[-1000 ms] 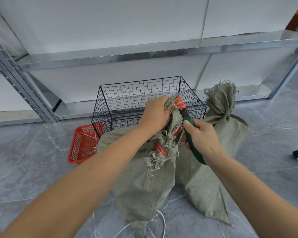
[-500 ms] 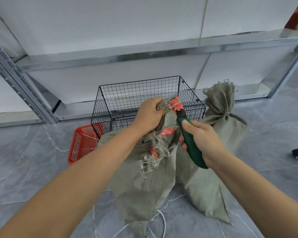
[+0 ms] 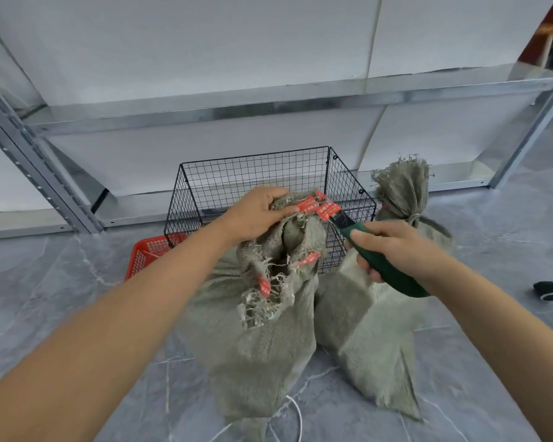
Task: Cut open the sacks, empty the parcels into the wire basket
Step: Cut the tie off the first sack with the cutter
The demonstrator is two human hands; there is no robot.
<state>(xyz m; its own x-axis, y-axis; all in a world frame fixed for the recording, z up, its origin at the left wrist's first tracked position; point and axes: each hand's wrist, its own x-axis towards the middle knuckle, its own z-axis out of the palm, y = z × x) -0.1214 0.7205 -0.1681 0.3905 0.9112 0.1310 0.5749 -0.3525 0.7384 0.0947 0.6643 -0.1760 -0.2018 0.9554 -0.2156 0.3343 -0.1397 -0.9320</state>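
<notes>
Now sack mouth (image 3: 288,240) gapes wider; knife (image 3: 377,256) pulled right, clear.

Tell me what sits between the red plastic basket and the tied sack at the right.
In the head view, the wire basket and the opened sack, its mouth held by the left hand, lie between the red plastic basket and the tied sack.

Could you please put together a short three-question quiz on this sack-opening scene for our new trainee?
1. True or false: the right hand holds the green-handled cutter.
2. What does the left hand grip: A) the wire basket B) the top of the near sack C) the red basket?
3. Fill in: the far sack is tied ____ at its neck.

Key: 1 true; 2 B; 3 shut.
</notes>
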